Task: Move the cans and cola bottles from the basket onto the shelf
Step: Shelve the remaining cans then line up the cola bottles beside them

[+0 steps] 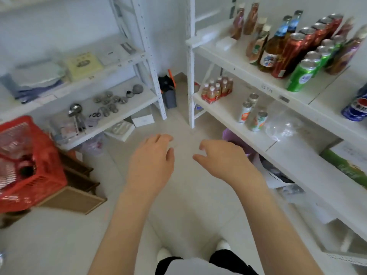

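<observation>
Both hands empty over the bare floor: left hand (151, 161) loosely spread, palm down, fingers slack; right hand (222, 157) half curled, thumb and fingers apart, nothing between them. Held out at mid-height between basket and shelf, probably between one load and the next.

Head view, left side: red basket (42, 176) low at the edge, propped on wooden boards (79, 195), well apart from either hand. Dark round shape inside, likely a cola bottle top (26, 170); rest of the contents blurred, count impossible to tell.

Head view, right side: white shelf (248, 64) already carrying drinks. Red cans (292, 54) and green cans (302, 75) lined front to back in tidy rows, presumably to save width; brown glass bottles (272, 50) just beside them. Blue cola can (356, 108) alone nearer the front edge, open board around it.

Judging by that, task partly done; next reach belongs toward the basket, left and down.
</observation>
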